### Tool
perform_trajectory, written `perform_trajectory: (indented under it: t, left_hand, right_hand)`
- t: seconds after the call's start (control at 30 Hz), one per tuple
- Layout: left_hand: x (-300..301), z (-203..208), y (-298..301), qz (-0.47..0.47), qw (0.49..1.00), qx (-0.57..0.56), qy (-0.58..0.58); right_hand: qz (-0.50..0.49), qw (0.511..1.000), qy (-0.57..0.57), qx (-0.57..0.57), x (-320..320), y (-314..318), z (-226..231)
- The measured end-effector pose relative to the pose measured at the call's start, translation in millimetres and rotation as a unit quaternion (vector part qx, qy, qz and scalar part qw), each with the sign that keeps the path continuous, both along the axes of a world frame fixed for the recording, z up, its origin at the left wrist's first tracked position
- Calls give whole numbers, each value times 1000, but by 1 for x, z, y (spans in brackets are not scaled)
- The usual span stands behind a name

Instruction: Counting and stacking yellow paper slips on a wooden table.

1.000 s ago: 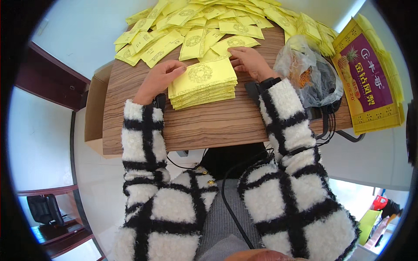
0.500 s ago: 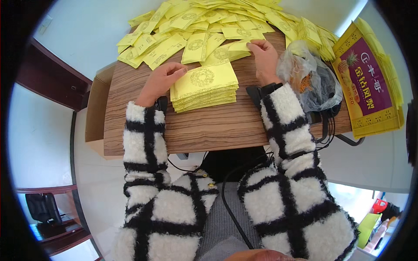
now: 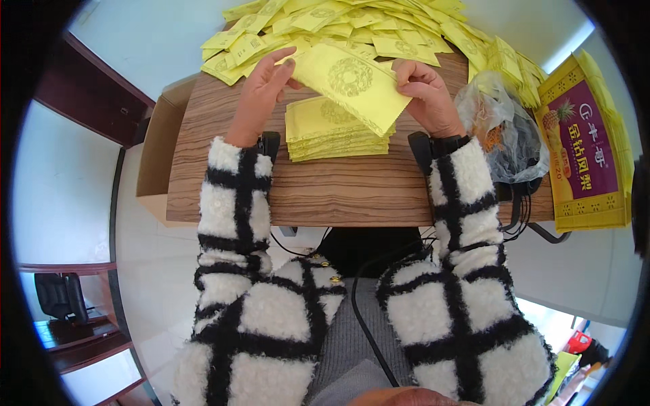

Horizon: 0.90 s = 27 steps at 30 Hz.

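A yellow paper packet (image 3: 352, 78) with a round ornamental print is held up, tilted, above the table. My right hand (image 3: 430, 98) pinches its right end between thumb and fingers. At its left end are the thumb and fingers of my left hand (image 3: 267, 84), closed on the edge. Below it lies a neat stack of similar yellow packets (image 3: 338, 142), partly covered by the raised one. Behind my hands spreads a loose heap of yellow packets (image 3: 325, 20).
The wood-grain table (image 3: 325, 196) carries everything. Right of my hand sits a clear plastic bag (image 3: 504, 135) with orange bits inside. A yellow and purple carton (image 3: 586, 149) stands at the right edge, near black cables (image 3: 521, 210). An open cardboard box (image 3: 156, 155) is at the left.
A packet now hangs raised between both hands over the stack. My left hand has left the stack's corner and lifted. The view has shifted slightly.
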State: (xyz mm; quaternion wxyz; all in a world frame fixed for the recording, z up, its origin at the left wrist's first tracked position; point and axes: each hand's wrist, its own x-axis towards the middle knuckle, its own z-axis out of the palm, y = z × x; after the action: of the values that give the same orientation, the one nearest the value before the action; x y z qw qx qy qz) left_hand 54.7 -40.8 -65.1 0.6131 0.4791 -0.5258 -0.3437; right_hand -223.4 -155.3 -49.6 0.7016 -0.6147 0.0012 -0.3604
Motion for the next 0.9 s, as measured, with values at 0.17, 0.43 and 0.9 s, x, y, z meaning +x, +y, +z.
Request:
perform_trajectory:
  t: [0.17,0.43,0.9]
  left_hand:
    - [-9,3,4,-32,998,-3,60]
    - [3,3,6,-49,992,101,51]
    - [19,-16,-3,-71,971,199,-107]
  right_hand:
    - [-46,998,32,29,7,6,-2]
    - [-279,954,110,-16,18,-6,-23]
    - [-294,929,190,-119,23,-16,-48]
